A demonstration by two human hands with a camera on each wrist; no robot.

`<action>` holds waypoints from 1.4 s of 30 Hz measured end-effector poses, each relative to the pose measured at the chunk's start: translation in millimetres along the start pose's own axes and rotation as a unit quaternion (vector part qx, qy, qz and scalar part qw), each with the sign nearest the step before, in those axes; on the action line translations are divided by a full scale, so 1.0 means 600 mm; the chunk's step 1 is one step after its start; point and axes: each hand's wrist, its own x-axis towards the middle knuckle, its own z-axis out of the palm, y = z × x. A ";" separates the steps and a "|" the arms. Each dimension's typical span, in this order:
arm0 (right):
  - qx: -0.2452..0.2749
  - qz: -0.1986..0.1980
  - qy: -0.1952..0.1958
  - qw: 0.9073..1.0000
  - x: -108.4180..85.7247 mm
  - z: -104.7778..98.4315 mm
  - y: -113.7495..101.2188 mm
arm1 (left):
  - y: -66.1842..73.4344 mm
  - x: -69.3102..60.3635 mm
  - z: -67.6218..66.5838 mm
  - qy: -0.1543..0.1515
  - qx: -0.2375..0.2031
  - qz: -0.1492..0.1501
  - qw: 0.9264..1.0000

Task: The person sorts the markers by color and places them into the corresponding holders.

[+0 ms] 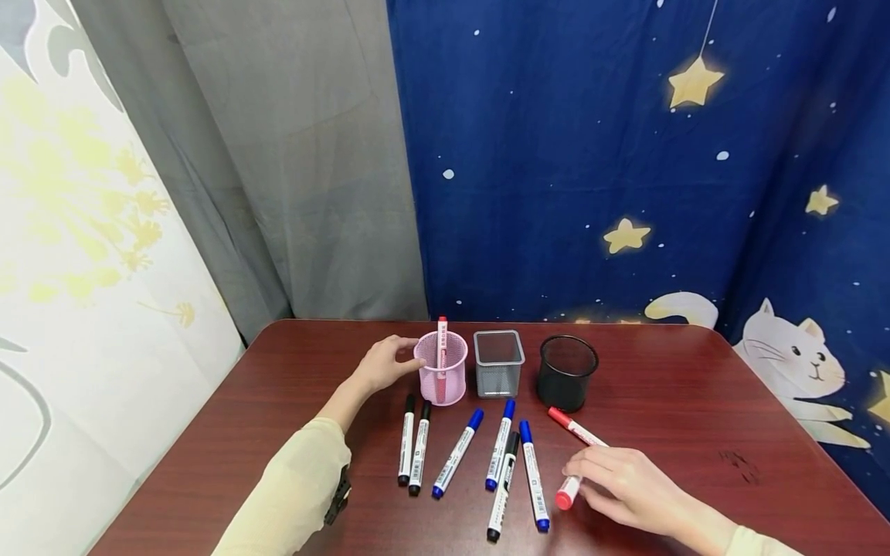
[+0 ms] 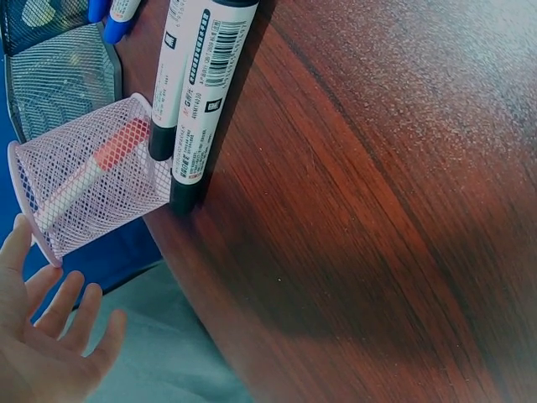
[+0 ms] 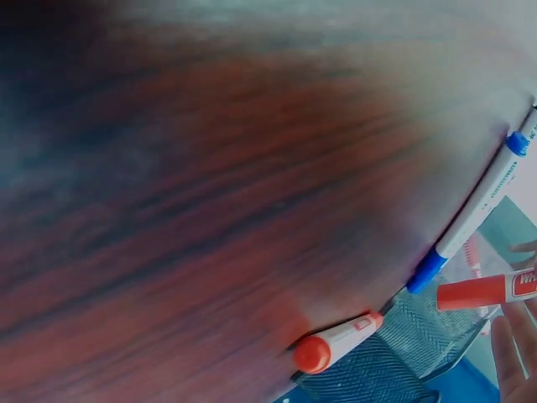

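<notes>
My left hand [image 1: 386, 364] [image 2: 50, 336] is at the left side of the pink mesh cup [image 1: 453, 386] [image 2: 92, 180], its thumb and a fingertip at the rim, the other fingers loosely spread. Inside that cup a red marker [image 1: 442, 340] stands upright. My right hand [image 1: 629, 486] [image 3: 520, 336] holds a red marker [image 1: 568, 491] [image 3: 474, 292] between thumb and fingers, low over the table. Just beyond it another red marker [image 1: 580, 429] [image 3: 344, 342] lies on the table, its cap end close to the black mesh cup [image 1: 566, 378].
A grey square mesh cup [image 1: 497, 371] stands between the pink and black ones. In front lie several blue markers [image 1: 456, 454] [image 3: 474, 210] and black markers [image 1: 406, 442] [image 2: 214, 92] on the brown table [image 1: 278, 417]. Curtains [image 1: 556, 154] hang behind the table.
</notes>
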 end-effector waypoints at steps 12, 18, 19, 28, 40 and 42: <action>0.054 0.074 0.040 0.995 0.028 0.012 -0.010 | 0.001 0.000 -0.001 -0.006 -0.012 -0.009 1.000; 0.091 0.126 0.074 0.985 0.045 0.021 -0.017 | 0.002 0.000 0.000 -0.007 -0.013 -0.013 1.000; 0.102 0.139 0.080 0.982 0.055 0.017 -0.023 | 0.002 0.001 0.000 -0.007 -0.012 -0.014 1.000; 0.181 0.240 0.136 0.944 0.111 0.017 -0.025 | 0.001 0.002 -0.001 -0.012 -0.013 -0.021 1.000; 0.164 0.339 0.192 0.906 0.198 -0.011 -0.009 | 0.003 0.000 -0.001 -0.012 -0.006 -0.021 1.000; 0.173 0.352 0.196 0.899 0.199 -0.006 0.009 | 0.002 0.001 -0.001 -0.011 -0.004 -0.020 1.000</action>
